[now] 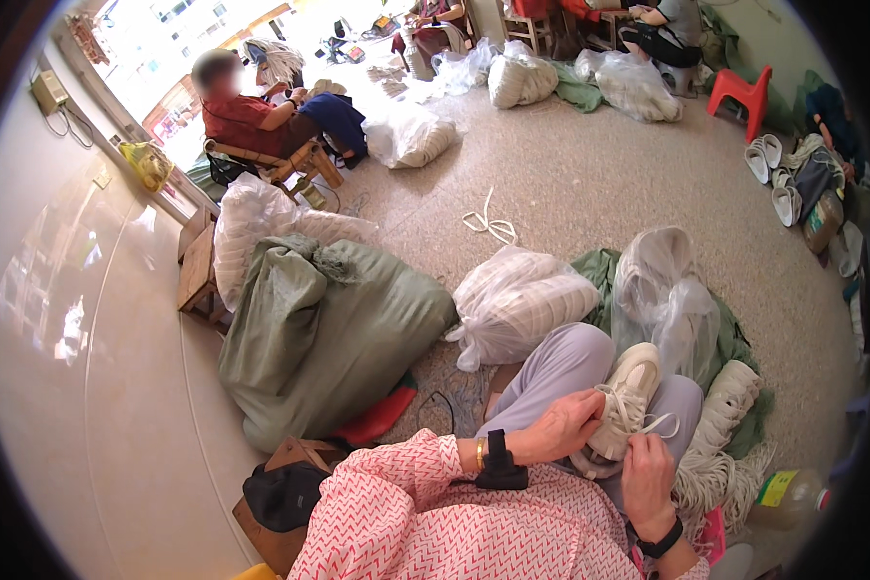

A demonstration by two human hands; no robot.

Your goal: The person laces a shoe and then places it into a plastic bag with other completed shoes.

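A cream sneaker (634, 375) rests on my lap between my knees, its toe pointing away from me. My left hand (563, 425) is closed at the left side of its lacing, fingertips pinched on the shoelace. On the other side my right hand (648, 476) pinches the white shoelace (663, 421), which makes a small loop above the fingers. The exact hold of the fingertips is too small to make out. Just right of my knee lies a row of stacked cream shoes (727, 406), with a bundle of loose white laces (744, 474) below it.
A big green sack (343, 329) and a clear bag of shoes (522, 300) stand ahead of me. At the right are a bottle (788, 498) and, farther off, a red stool (741, 101). A seated person (246, 121) works at the far left. White laces (490, 220) lie on the floor.
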